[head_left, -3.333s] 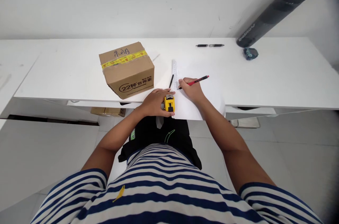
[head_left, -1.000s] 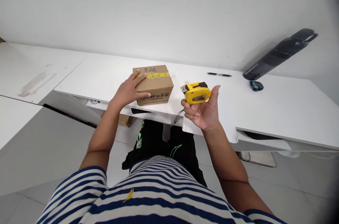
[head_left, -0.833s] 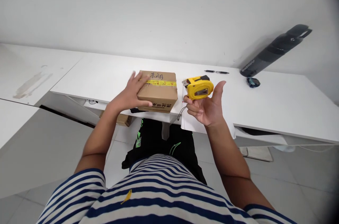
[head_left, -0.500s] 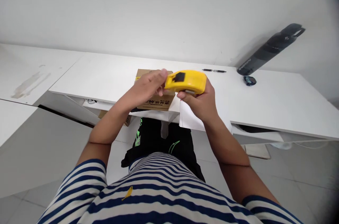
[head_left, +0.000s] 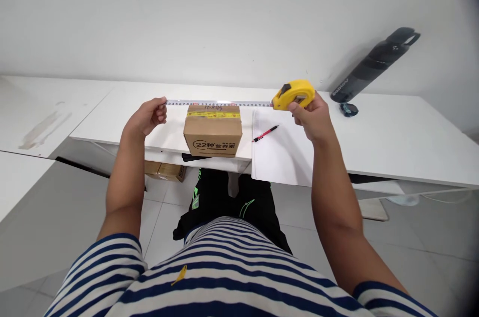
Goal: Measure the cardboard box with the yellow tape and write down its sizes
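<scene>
A pale wall [head_left: 224,22] filled the back of the view, and a long white desk [head_left: 392,137] ran along it. The person, in a blue and white striped shirt [head_left: 232,277], faced the desk with both bare arms reaching over it. A dark bottle [head_left: 374,65] stood near the wall at the right. White paper [head_left: 280,162] lay at the front edge, to the right of a cardboard box [head_left: 213,132] marked 22 and banded with yellow tape [head_left: 213,115]. The box sat on the desk between the 2 hands, touched by neither.

The right hand [head_left: 314,117] was clamped around a yellow tape measure [head_left: 297,93], held up above the desk, its thumb on the near side. The left hand [head_left: 147,115] was well apart from it, thumb and fingertips pinched together on the free end of the blade [head_left: 220,104]. The blade stretched straight between them, along the far edge of the box's top; whether it touched the cardboard, I could not tell. A red and black pen [head_left: 266,133] lay slanted on the paper. A small dark object [head_left: 348,110] lay just beside the bottle's base.
</scene>
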